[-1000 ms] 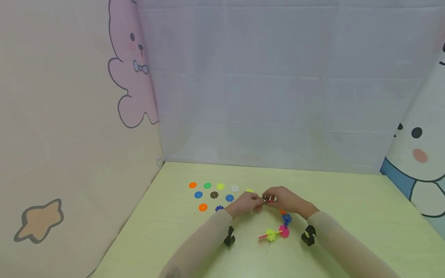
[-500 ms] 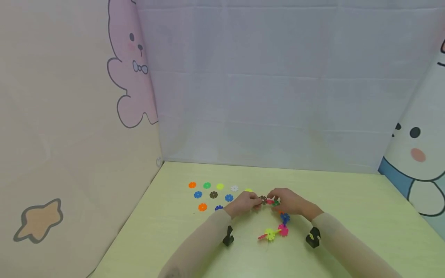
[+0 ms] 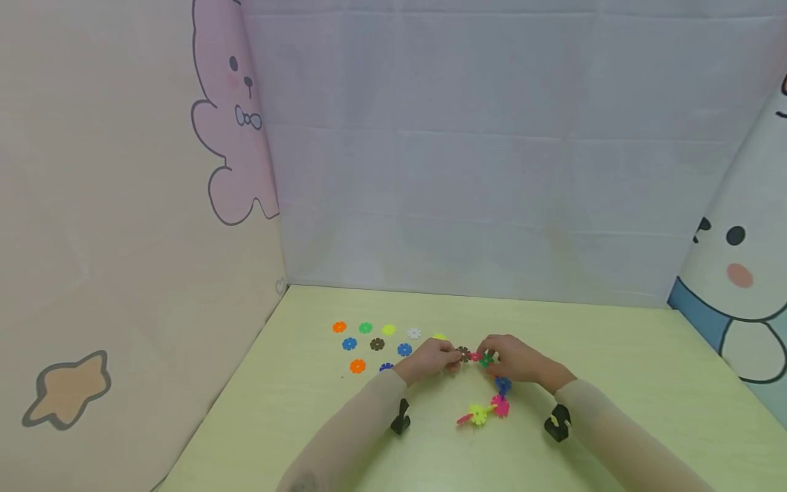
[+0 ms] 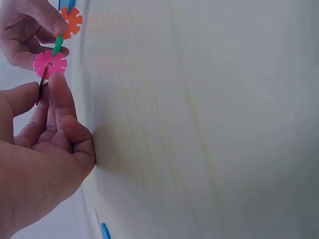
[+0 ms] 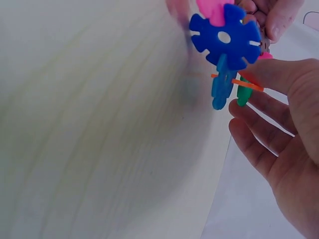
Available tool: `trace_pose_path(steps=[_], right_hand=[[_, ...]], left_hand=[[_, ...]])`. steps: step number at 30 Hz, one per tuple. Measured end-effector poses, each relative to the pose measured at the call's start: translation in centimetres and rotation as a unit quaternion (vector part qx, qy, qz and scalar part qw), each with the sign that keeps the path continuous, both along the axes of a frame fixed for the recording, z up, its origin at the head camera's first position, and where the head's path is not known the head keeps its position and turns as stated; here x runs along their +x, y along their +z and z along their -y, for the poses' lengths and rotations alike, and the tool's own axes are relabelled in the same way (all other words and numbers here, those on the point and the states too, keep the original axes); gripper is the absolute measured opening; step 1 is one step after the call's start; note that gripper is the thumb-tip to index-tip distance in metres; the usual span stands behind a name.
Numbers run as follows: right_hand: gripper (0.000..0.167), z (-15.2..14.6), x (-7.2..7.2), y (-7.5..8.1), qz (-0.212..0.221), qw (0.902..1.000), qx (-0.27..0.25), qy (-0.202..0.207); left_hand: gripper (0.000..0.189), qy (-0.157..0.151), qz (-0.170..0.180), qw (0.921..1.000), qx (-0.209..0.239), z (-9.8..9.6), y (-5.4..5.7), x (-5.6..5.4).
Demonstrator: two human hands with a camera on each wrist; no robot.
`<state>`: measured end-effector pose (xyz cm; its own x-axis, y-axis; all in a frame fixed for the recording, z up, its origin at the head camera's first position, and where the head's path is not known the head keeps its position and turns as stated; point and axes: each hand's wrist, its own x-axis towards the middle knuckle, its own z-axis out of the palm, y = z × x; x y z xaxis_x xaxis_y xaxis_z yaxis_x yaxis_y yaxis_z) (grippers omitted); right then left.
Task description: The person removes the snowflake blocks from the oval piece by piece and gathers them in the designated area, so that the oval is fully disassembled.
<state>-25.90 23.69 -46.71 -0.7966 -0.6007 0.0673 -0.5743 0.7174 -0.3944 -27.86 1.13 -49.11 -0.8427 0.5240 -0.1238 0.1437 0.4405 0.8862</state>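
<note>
A curved chain of slotted plastic snowflake discs joins my two hands. My left hand [image 3: 428, 359] pinches a brown disc [image 3: 463, 354] between thumb and fingers; in the left wrist view it stands edge-on in a slot of a pink disc [image 4: 56, 62]. Beyond the pink one, my right hand [image 3: 513, 359] grips a green disc [image 3: 486, 359], partly hidden by the fingers. An orange disc [image 4: 75, 22] and a light blue disc [image 5: 222, 92] follow, then a dark blue disc [image 5: 209, 42]. The chain's near end has another pink disc [image 3: 501, 406] and a yellow disc [image 3: 477, 414].
Left of the hands, several loose discs lie flat on the pale table [image 3: 264, 410], among them an orange disc [image 3: 357, 366], a white disc [image 3: 414, 333] and a loose brown disc [image 3: 377, 344]. A grey curtain [image 3: 467, 171] closes off the back.
My right hand has shifted slightly right from the brown and pink discs to the green disc, which now shows. My left hand keeps hold of the brown disc, drifting slightly left.
</note>
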Motion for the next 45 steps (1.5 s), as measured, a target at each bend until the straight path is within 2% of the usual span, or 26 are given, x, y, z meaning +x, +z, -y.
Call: trace_pose_path(steps=[10, 18, 21, 25, 32, 39, 45], right_hand=[[0.02, 0.3, -0.1, 0.2, -0.015, 0.9998, 0.01, 0.006], [0.018, 0.8, -0.2, 0.4, -0.025, 0.9995, 0.009, 0.018], [0.019, 1.0, -0.1, 0.5, -0.03, 0.9994, 0.009, 0.017], [0.019, 1.1, -0.2, 0.3, -0.025, 0.9996, 0.013, 0.01], [0.019, 1.0, -0.5, 0.1, -0.034, 0.9993, 0.015, 0.009], [0.018, 0.9, -0.5, 0.2, -0.036, 0.9991, 0.019, 0.012], [0.017, 0.7, -0.4, 0.2, -0.033, 0.9993, 0.015, 0.008]], left_hand=[[0.022, -0.001, 0.017, 0.9996, 0.021, -0.1, 0.3, -0.3], [0.023, 0.012, 0.026, 0.9988, 0.038, -0.5, -0.1, -0.6], [0.023, 0.024, 0.027, 0.9987, 0.036, -0.7, -0.2, -0.7], [0.022, 0.037, 0.012, 0.9992, 0.005, -0.8, -0.1, -0.6], [0.03, 0.039, 0.005, 0.9985, -0.038, -1.1, 0.9, -0.2], [0.033, 0.038, 0.011, 0.9982, -0.045, -1.3, 0.6, -0.5], [0.028, 0.047, 0.002, 0.9985, -0.027, -1.0, 0.3, -0.5]])
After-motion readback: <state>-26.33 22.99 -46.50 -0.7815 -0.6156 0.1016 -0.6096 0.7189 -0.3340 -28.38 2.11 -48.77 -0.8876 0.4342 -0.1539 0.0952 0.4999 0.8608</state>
